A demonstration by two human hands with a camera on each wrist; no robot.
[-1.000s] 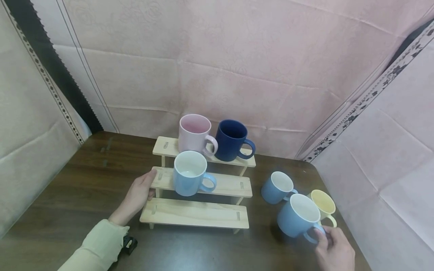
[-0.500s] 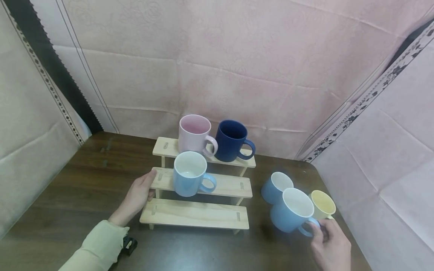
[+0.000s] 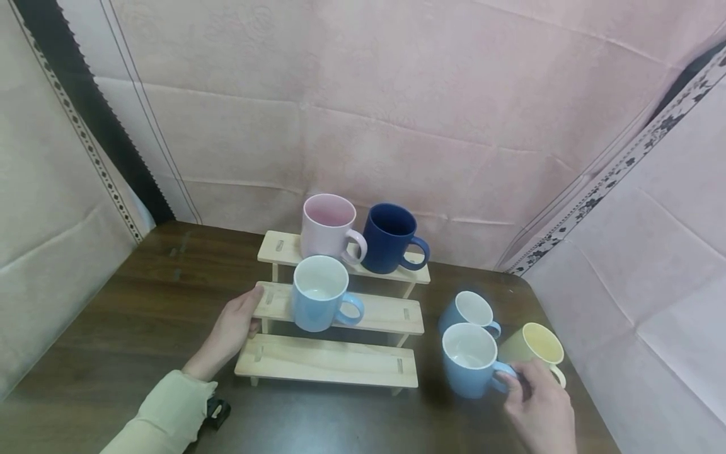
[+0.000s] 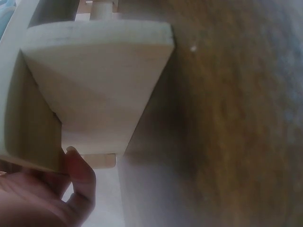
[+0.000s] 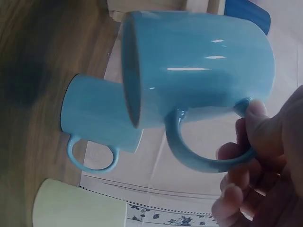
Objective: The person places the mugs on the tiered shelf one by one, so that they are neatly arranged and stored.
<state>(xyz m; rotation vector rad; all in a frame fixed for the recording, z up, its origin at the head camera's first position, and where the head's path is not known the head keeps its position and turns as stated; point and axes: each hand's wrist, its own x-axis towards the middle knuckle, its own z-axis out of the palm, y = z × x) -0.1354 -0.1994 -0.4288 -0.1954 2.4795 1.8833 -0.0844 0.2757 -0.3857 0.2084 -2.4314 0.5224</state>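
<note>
My right hand (image 3: 541, 400) pinches the handle of a light blue mug (image 3: 467, 366), thumb and curled fingers round it in the right wrist view. The mug is upright in the head view; its underside shows clear of the dark tabletop in the right wrist view. My left hand (image 3: 229, 328) grips the left end of the middle tier of a three-tier wooden stand (image 3: 334, 362), fingertips curled under the board in the left wrist view. Another light blue mug (image 3: 314, 308) stands on that middle tier. A pink mug (image 3: 320, 236) and a navy mug (image 3: 386, 243) share the top tier.
Behind the held mug stands a smaller blue mug (image 3: 454, 312) on the brown table (image 3: 142, 315). To its right is a pale yellow mug (image 3: 518, 345), near the table's right edge. Pale cloth (image 3: 397, 94) hangs at the back and both sides.
My right hand has lifted the light blue mug off the tabletop and carried it left, away from the yellow mug. My left hand keeps its place on the stand. The view has shifted slightly.
</note>
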